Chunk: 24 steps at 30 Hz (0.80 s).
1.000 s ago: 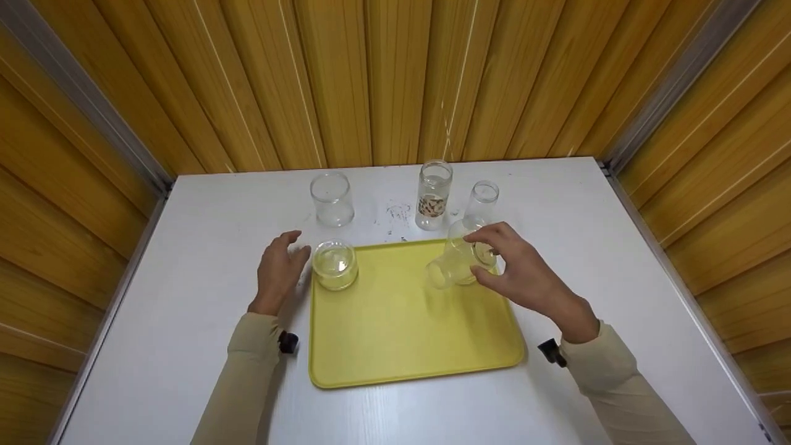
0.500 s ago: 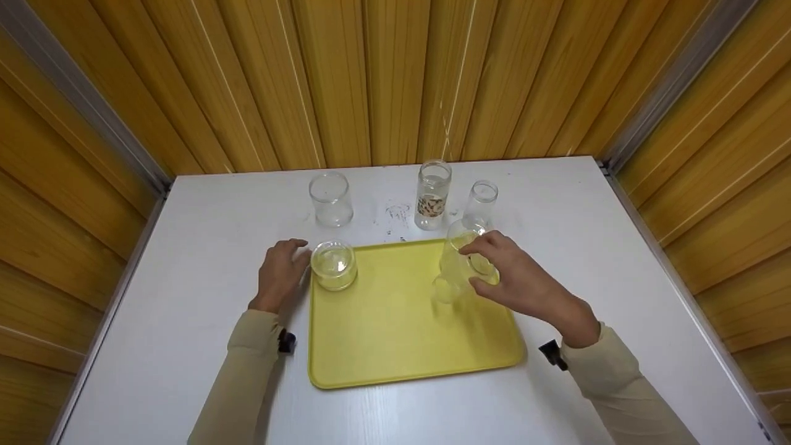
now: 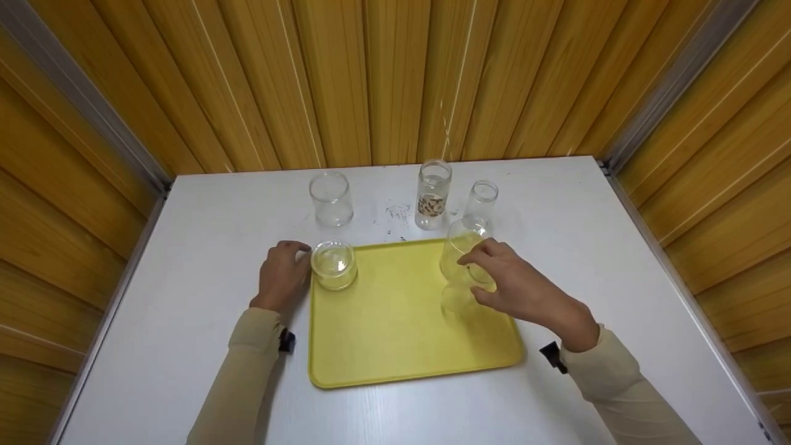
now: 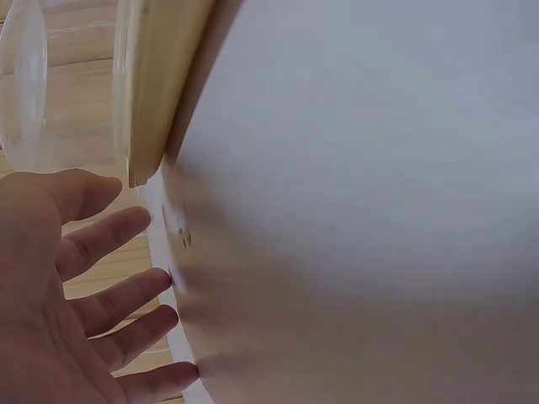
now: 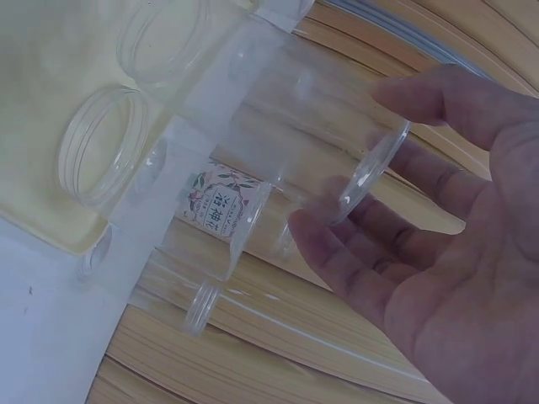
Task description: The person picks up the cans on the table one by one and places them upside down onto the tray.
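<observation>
Between the thumb and fingers of my right hand is a clear jar, gripped at its base end with its mouth down toward the yellow tray. In the head view it is hard to make out against the tray; contact cannot be told. Just behind it, a second clear jar stands on the tray's far right corner. My left hand holds nothing, its fingers loosely spread. It lies left of a squat clear jar on the tray's far left corner; touching cannot be told.
Beyond the tray stand a wide clear jar, a tall bottle with a patterned label and a slim clear jar. Everything is on a white table, with yellow wood-look panels behind and at the sides.
My right hand has lowered the held jar toward the tray and nearer to me, turning it from slanted to more upright. My left hand has shifted slightly, its fingers closer to the squat jar.
</observation>
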Motion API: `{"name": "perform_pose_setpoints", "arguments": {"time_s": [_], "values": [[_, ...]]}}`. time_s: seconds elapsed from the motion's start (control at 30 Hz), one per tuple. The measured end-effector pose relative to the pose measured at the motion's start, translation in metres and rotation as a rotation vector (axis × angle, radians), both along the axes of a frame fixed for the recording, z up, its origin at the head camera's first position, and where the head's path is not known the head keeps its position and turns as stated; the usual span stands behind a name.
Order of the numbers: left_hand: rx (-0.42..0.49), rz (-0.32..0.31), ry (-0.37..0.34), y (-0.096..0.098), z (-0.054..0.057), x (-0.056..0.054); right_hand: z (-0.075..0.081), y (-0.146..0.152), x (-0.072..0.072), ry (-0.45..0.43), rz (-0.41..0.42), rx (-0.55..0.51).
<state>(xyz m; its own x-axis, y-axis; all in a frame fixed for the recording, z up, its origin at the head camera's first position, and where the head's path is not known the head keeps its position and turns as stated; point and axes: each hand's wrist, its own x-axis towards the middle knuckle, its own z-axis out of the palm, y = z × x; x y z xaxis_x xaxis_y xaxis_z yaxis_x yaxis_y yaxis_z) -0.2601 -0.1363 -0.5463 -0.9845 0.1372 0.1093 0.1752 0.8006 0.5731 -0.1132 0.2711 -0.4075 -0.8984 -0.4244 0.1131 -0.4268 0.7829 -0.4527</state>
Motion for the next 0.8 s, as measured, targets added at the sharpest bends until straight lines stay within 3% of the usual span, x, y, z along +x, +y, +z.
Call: {"name": "perform_pose_setpoints", "arguments": {"time_s": [0.53, 0.8], "values": [[-0.059, -0.042, -0.007, 0.0004, 0.0008, 0.0017, -0.0017, 0.0013, 0.0038, -0.009, 0.035, 0.067], [-0.100, -0.082, 0.031, -0.0004, -0.0018, 0.0027, -0.0046, 0.0017, 0.0067, -0.002, 0.038, 0.073]]}}
